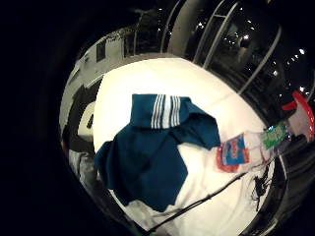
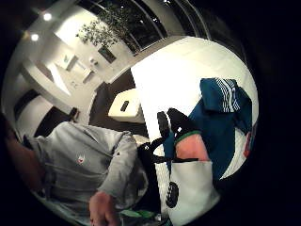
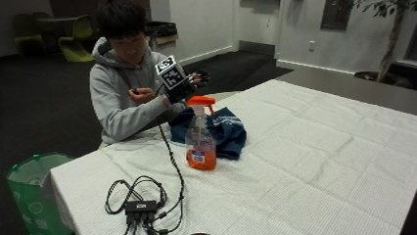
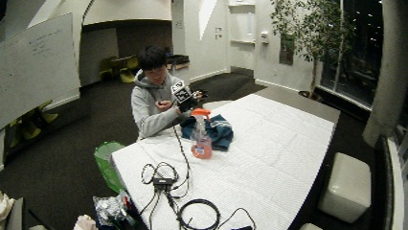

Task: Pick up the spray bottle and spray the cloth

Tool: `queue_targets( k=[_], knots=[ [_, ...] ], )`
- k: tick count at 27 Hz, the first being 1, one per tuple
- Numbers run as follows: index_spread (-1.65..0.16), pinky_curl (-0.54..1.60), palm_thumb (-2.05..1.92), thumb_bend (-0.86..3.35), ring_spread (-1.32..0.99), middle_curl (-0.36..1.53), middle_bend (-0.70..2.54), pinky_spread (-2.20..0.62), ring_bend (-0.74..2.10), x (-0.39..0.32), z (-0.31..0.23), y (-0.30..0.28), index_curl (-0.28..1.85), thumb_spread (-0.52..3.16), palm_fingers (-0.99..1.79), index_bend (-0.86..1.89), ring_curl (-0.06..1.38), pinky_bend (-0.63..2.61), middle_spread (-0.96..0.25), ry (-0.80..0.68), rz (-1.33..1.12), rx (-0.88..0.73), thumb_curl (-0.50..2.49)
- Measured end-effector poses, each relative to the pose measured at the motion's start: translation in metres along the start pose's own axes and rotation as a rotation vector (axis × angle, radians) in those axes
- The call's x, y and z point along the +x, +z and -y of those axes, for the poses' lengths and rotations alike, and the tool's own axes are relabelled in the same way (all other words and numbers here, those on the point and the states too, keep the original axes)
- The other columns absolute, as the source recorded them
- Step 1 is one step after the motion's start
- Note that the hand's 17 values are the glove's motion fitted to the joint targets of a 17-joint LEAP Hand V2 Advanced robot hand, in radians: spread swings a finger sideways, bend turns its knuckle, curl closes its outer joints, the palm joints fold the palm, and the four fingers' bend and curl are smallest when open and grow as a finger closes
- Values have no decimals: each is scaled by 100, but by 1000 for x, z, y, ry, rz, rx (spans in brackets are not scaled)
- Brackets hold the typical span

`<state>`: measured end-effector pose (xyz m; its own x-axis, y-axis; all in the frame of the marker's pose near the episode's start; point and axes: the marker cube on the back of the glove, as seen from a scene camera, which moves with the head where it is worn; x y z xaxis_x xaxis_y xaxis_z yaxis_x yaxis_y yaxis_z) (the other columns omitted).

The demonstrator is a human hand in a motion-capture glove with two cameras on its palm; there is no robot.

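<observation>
Spray bottle (image 3: 200, 142) stands upright at centre frame, touching the blue cloth (image 3: 221, 129) behind it. Your right hand (image 3: 189, 81), raised above both, grasps nothing, fingers relaxed. Only the little-finger palm view shows the cloth's white stripes. White table (image 3: 326, 161) stretches bare rightward.

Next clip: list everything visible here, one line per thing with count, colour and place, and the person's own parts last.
spray bottle: one, clear with orange liquid and an orange trigger head, upright on the table beside the cloth.
cloth: one, dark teal with white stripes, crumpled on the table in front of the person.
table: one, covered in white.
cables: one black bundle, near the table's end.
green bin: one, on the floor by the table.
plant: one, by the window.
right hand: black glove, raised above the table, touching nothing.
left hand: bare, near the chest.
</observation>
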<state>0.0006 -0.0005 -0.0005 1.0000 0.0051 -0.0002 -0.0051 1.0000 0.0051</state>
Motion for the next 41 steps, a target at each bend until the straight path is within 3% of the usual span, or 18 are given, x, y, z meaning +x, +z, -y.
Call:
queue_targets(
  k=[8,20,31,41],
  knots=[
    [-30,16,60,28,1,12,21,17,23,-3,1,-3,15,69,29,19,10,35,-4,7,7,4,18],
    [-35,22,66,18,1,20,20,21,22,5,-14,-18,22,89,27,16,15,34,-5,79,-58,90,25],
    [-32,28,61,4,2,25,22,22,29,59,-83,-60,18,94,15,7,20,42,-2,385,-151,379,28],
    [-28,32,62,-2,5,29,26,23,33,122,-126,-69,15,94,7,8,23,48,2,653,-32,556,30]
  ],
)
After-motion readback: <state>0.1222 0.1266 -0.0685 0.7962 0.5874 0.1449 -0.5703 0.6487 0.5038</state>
